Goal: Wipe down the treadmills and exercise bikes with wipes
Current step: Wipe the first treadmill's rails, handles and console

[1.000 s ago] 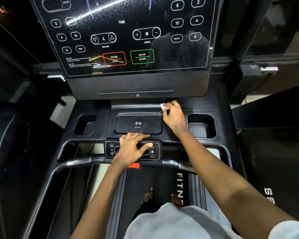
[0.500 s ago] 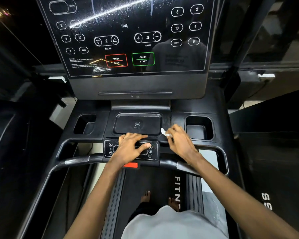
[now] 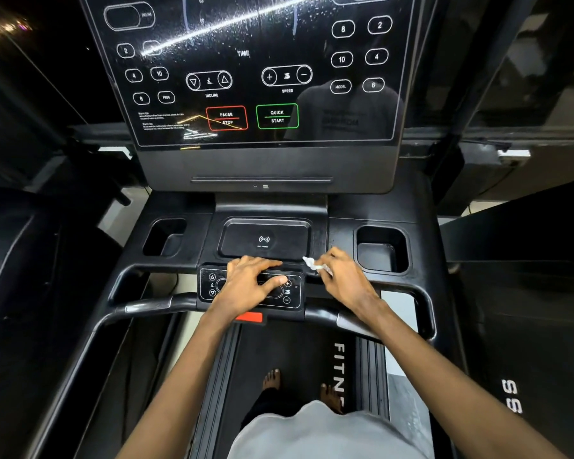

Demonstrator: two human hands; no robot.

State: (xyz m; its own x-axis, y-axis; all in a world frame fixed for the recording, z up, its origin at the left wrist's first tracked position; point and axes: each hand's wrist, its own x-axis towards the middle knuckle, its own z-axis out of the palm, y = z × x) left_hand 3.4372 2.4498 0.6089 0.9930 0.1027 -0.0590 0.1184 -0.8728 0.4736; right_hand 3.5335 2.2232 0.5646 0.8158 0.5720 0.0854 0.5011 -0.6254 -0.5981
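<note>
Wipe (image 3: 313,263): small, white, crumpled. It lies just off the near right corner of the charging pad (image 3: 265,240), against the black console deck of the treadmill (image 3: 262,167).

Right grip (image 3: 343,279): fingers curled, pinching the wipe at the fingertips. One end of the wipe sticks out toward the pad. It cannot be told whether the wipe presses on the deck or is held slightly above it.

Left grip (image 3: 249,283): spread, fingers straight, palm down, holding nothing. It rests on the button panel (image 3: 212,286) directly on the near side of the pad. The fingertips reach the pad's near edge.

Right cup holder (image 3: 380,250): to the right of the pad, just beyond the right grip. Left cup holder (image 3: 163,236): to the left of the pad.

Handlebar (image 3: 146,306): runs across on the near side of the pad, meeting the button panel. A red tab (image 3: 250,317) sits at the panel's near edge.

Display (image 3: 246,61): upright beyond the pad, dark and glossy, with printed controls including PAUSE/STOP and QUICK START. Droplets and a bright streak show on its upper part.

Belt (image 3: 295,352): on the near side of the pad and lower, with the person's bare feet (image 3: 271,379) on it.
</note>
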